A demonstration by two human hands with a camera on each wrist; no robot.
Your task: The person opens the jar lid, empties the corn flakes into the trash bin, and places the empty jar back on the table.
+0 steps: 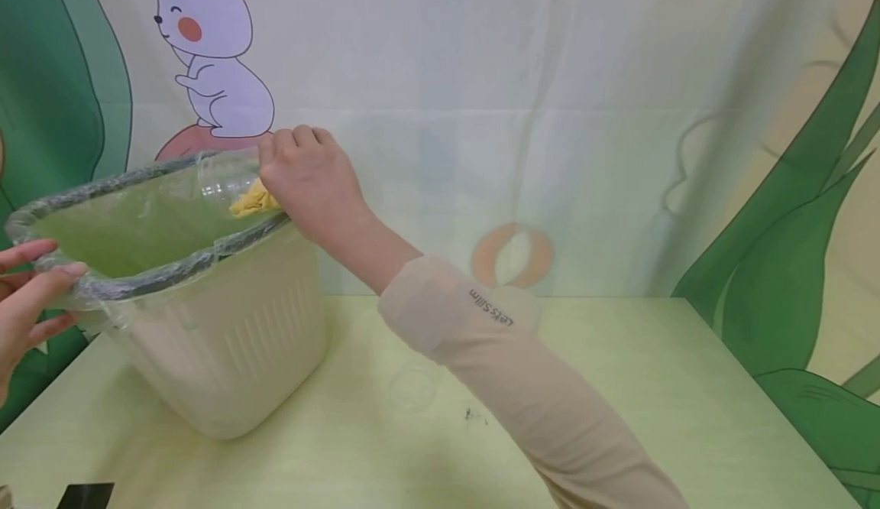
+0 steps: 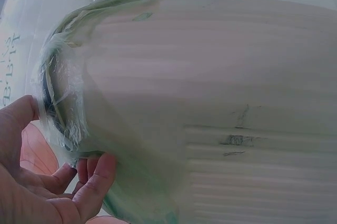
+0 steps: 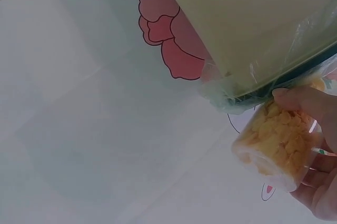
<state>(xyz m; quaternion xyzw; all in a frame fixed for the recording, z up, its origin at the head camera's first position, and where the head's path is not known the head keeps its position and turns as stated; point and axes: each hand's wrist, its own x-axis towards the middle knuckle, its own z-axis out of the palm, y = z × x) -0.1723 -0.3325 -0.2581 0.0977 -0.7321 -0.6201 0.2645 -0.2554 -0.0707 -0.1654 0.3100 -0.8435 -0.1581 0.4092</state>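
Presently: cup (image 3: 271, 149) tilted at the rim of a bin (image 1: 234, 341)

Cup: one, clear, with yellow pieces (image 3: 287, 126) inside; upper left of the head frame, grasped by the right hand (image 1: 309, 176). Bin: one, pale, ribbed, left of frame; dark rim covered by a clear bag (image 2: 71, 92). Left hand (image 1: 24, 304): left edge of frame, thumb and fingers gripping the bagged rim. Table (image 1: 687, 387): pale green, beneath. Curtain (image 1: 426, 58): printed, behind; white rabbit (image 1: 227, 96), upper left.

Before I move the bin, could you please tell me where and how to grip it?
Probably by its rim, from above, at opposite sides: it circles the open top, while the wall narrows downward. The clear liner over the rim may slip, so grip both.
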